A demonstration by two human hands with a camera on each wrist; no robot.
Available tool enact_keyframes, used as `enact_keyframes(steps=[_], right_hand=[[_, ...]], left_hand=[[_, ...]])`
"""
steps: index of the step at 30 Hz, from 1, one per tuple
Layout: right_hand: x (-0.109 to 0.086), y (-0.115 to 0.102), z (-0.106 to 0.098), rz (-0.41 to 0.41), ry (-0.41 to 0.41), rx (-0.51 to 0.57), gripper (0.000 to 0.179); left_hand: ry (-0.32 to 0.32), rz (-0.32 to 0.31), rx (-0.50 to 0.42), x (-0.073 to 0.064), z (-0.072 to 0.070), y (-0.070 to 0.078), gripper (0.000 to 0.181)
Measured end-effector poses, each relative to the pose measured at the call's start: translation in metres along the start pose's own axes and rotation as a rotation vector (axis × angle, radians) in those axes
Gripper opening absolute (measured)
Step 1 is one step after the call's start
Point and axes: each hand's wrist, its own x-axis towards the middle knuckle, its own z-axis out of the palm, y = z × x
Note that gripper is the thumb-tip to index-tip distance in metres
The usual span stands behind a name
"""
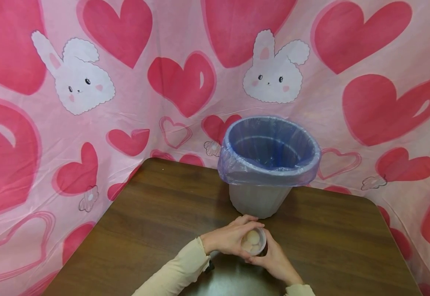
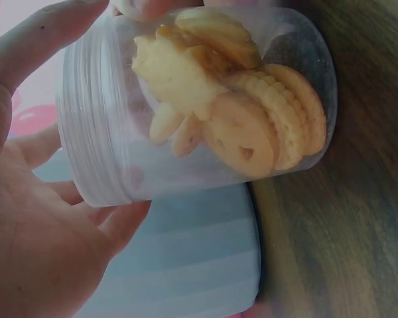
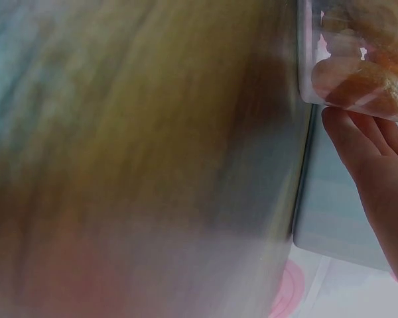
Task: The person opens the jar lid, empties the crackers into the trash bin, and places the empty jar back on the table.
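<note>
A clear plastic jar (image 1: pixel 253 241) of biscuits sits between both hands above the front of the table. My left hand (image 1: pixel 233 237) grips it around the upper end from the left, thumb on the near side and fingers on the far side. From the right, my right hand (image 1: pixel 275 258) holds the jar's side. The left wrist view shows several pale biscuits (image 2: pixel 242 136) inside, and the left palm (image 2: pixel 40 245) beside the jar's ridged top end. Whether a clear lid is on, I cannot tell. In the right wrist view, fingers (image 3: pixel 358 142) touch the jar's wall.
A pale bin (image 1: pixel 259 199) lined with a translucent blue-violet bag (image 1: pixel 270 176) stands on the brown wooden table (image 1: pixel 155 218), just beyond the hands. Pink cloth (image 1: pixel 185 33) with hearts and rabbits hangs behind and along the sides.
</note>
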Motion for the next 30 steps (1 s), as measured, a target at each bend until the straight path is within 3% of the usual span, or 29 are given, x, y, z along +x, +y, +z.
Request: enact_keyframes(steps=[30], right_hand=[[-0.0008, -0.0006, 0.0002, -0.005, 0.002, -0.015, 0.088]], left_hand=[[0.002, -0.043, 0.018, -0.0030, 0.0016, -0.0002, 0.091]])
